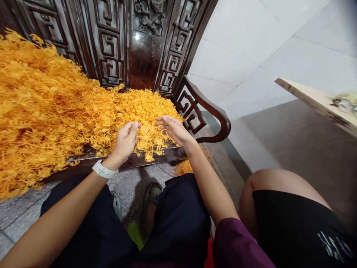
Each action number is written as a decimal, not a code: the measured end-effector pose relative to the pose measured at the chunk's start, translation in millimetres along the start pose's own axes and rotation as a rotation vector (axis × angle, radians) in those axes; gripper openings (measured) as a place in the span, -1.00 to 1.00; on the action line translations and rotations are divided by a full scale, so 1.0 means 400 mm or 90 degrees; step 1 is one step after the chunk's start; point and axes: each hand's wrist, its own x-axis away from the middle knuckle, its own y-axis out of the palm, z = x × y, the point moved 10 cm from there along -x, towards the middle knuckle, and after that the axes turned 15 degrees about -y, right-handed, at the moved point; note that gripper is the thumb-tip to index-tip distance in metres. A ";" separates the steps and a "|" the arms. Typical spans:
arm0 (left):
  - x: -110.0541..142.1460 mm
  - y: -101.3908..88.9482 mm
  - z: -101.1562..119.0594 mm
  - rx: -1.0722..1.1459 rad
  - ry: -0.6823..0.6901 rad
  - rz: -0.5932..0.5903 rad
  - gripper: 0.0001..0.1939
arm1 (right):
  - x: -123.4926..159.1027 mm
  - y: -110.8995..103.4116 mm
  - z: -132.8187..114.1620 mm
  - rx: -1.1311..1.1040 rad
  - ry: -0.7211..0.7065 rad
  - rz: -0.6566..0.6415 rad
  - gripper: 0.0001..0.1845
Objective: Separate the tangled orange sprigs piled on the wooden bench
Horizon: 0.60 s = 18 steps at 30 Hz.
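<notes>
A large heap of yellow-orange, curly, plastic-looking sprigs [55,108] covers the seat of a dark carved wooden bench. My left hand [126,138], with a pale watch band at the wrist, is pinched closed at the front of the heap. From its fingertips a lighter yellow frilly sprig [150,139] appears to extend to the right, hanging partly over the seat's front edge. To the right of that sprig, my right hand [174,128] is held just above the pile with its fingers stretched out and apart, and I see nothing gripped in it.
The bench's carved backrest [145,63] rises behind the heap, and its curved armrest [223,124] is to the right. More orange bits [184,167] lie below the seat. Another person's bare knee [279,178] is close on my right. A wooden board [312,96] juts in from the right.
</notes>
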 end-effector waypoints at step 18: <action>0.001 0.056 0.026 -0.169 0.106 -0.060 -0.66 | -0.015 -0.021 -0.033 -0.142 -0.039 0.186 -0.76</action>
